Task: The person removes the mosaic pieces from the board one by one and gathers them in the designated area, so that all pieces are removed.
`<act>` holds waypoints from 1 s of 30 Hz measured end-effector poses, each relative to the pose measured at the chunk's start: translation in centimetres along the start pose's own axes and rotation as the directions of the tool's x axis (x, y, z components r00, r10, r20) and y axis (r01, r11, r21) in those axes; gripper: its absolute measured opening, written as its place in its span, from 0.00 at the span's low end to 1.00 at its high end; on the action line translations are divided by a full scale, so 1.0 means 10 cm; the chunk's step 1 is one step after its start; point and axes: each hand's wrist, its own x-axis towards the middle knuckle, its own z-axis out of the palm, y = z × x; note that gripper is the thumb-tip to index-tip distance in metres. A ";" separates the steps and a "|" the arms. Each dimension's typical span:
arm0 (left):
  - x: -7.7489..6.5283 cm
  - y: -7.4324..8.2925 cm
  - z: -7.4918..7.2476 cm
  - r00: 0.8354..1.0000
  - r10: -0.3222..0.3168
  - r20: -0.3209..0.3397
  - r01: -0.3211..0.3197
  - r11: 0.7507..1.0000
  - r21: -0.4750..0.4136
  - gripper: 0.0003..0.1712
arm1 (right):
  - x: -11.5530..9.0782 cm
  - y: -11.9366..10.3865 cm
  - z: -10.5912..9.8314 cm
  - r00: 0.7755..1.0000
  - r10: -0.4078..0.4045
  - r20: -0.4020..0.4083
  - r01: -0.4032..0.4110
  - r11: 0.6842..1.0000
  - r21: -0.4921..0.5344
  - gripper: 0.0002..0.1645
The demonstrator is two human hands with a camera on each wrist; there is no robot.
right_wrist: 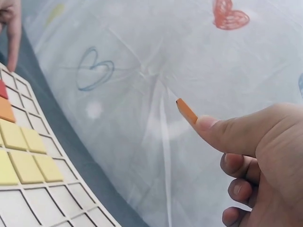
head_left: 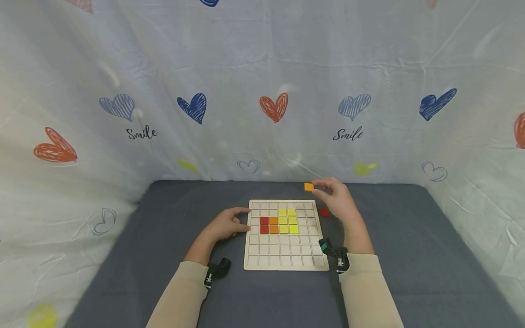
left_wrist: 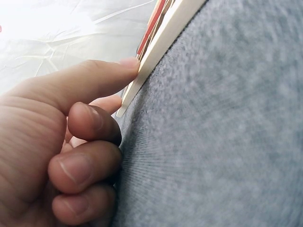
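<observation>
A wooden grid board [head_left: 283, 250] lies on the table with two red tiles [head_left: 264, 225], two orange tiles [head_left: 273, 225] and several yellow tiles [head_left: 288, 221] in its squares. At the board's left edge, my left hand [head_left: 224, 224] touches the rim with thumb and index finger apart; its other fingers are loosely bent in the left wrist view. My right hand [head_left: 335, 200] pinches an orange tile [head_left: 309, 187] between thumb and index finger, raised beyond the board's far right corner. Seen from its wrist, this tile [right_wrist: 187, 111] is nearly edge-on.
A loose red tile [head_left: 324, 212] lies on the dark grey tablecloth [head_left: 172, 200], just right of the board and beside the right hand. Behind the table hangs a pale curtain [head_left: 234, 59] printed with hearts. Each wrist bears a black camera mount [head_left: 340, 259].
</observation>
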 end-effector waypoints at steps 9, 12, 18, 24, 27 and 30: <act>0.00 0.00 -0.01 1.000 0.002 0.011 -0.002 1.000 -0.013 0.37 | -0.03 0.13 -0.17 1.000 -0.002 -0.024 0.001 1.000 -0.029 0.20; 0.00 0.01 -0.01 1.000 -0.002 0.010 0.002 1.000 -0.015 0.37 | -0.05 0.16 -0.21 1.000 -0.004 -0.026 0.003 0.999 -0.049 0.19; 0.00 0.01 -0.02 1.000 0.000 0.015 0.001 1.000 -0.022 0.37 | -0.08 0.25 -0.30 0.999 0.018 -0.039 -0.021 0.997 -0.071 0.18; 0.01 0.00 -0.02 1.000 0.005 0.017 -0.005 1.000 -0.020 0.37 | -0.11 0.33 -0.37 0.996 0.090 -0.030 -0.093 0.990 -0.109 0.19; 0.01 -0.01 -0.02 1.000 0.009 0.018 -0.009 1.000 -0.017 0.37 | -0.14 0.38 -0.40 0.994 0.111 -0.023 -0.113 0.985 -0.133 0.19; 0.02 -0.01 -0.02 1.000 0.014 0.019 -0.013 1.000 -0.018 0.37 | -0.15 0.45 -0.42 0.988 0.153 -0.020 -0.154 0.978 -0.140 0.19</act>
